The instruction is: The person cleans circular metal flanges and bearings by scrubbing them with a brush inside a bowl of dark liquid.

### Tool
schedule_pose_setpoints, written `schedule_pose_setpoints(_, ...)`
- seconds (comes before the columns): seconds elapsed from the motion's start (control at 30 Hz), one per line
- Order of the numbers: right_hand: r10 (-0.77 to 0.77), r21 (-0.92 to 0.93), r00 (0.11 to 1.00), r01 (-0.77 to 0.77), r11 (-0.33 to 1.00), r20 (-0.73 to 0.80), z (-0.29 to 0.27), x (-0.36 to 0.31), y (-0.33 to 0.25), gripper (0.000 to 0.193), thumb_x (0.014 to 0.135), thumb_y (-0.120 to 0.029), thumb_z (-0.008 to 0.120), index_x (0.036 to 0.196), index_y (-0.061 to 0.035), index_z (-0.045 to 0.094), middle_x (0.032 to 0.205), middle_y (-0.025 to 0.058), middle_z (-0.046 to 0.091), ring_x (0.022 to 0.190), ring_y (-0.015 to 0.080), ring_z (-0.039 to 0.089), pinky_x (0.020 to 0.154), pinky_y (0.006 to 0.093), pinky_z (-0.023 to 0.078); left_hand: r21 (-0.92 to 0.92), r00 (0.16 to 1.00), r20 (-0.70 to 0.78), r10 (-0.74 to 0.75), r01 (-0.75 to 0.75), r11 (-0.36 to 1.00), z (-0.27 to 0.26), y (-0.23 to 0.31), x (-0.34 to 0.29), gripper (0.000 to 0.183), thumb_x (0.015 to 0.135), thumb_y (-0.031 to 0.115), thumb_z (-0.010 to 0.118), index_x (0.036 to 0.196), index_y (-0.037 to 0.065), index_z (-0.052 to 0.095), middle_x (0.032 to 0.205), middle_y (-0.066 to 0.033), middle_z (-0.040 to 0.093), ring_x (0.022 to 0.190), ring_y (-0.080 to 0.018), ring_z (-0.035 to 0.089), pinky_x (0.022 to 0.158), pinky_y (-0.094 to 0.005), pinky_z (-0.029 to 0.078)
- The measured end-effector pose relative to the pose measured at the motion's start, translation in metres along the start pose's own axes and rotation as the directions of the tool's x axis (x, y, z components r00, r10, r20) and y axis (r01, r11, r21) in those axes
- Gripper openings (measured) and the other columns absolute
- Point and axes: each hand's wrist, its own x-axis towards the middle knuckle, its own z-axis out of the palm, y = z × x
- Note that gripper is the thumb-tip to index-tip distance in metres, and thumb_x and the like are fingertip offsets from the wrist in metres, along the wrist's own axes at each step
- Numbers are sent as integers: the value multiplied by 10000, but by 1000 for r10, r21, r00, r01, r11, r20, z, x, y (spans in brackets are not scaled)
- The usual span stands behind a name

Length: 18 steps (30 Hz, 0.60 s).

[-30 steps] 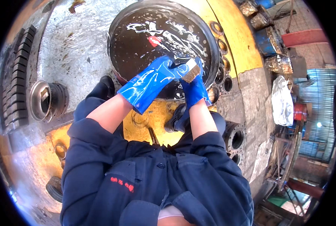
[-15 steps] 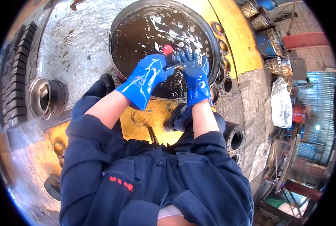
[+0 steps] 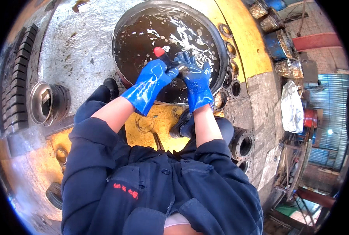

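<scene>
Both my hands wear wet blue rubber gloves above a round, dark-rimmed tub (image 3: 120, 29) of dark, foamy liquid. My left hand (image 3: 155, 73) is closed round a brush-like tool (image 3: 159, 51) with a red end and a dark handle; my fingers hide part of it. The tool's brownish working end lies over the palm of my right hand (image 3: 195, 73). That hand is turned palm up, fingers stretched out and thumb apart. Whether a small part lies in the palm, under the tool's end, is hard to make out.
Metal rings (image 3: 225, 30) line the tub's right side, above a thick flanged cylinder (image 3: 243, 143). At left stand a hollow metal drum-shaped part (image 3: 49, 102) and a row of dark blocks (image 3: 20, 78). Stained cans (image 3: 278, 44) and a white bag (image 3: 292, 106) are at right.
The tool's red end has shifted left and tilted over with my left hand. My right hand has moved slightly left and lower, its palm still up.
</scene>
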Motion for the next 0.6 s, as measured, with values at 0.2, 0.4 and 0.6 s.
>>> schedule_pose_setpoints(0.2,-4,-153,997,-8,988,-74,27,-28,22,716,1085,-637,282,1625,-182,395,1710,115,374,1582,290,317,1275,582,205,113,978,-127,-169,183,977,-16,-34,18,424,980,498,679,1231,174,788,1064,-199,783,1018,-399,743,900,-485,574)
schedule_pose_setpoints(0.4,-29,-442,996,-11,897,-84,-28,8,-4,797,1005,-742,451,1633,-256,384,1644,125,477,1358,363,561,1121,674,366,-148,995,-65,70,-79,986,15,-1,3,438,991,460,686,1292,151,767,1102,-200,786,1021,-372,758,908,-455,569)
schedule_pose_setpoints(0.6,489,431,857,-508,745,164,-41,7,10,815,1022,-756,346,1662,-252,342,1748,126,290,1599,342,267,1276,606,182,188,972,-132,-196,219,957,-5,-41,20,453,963,520,675,1246,180,773,1061,-213,773,1003,-427,733,886,-518,580)
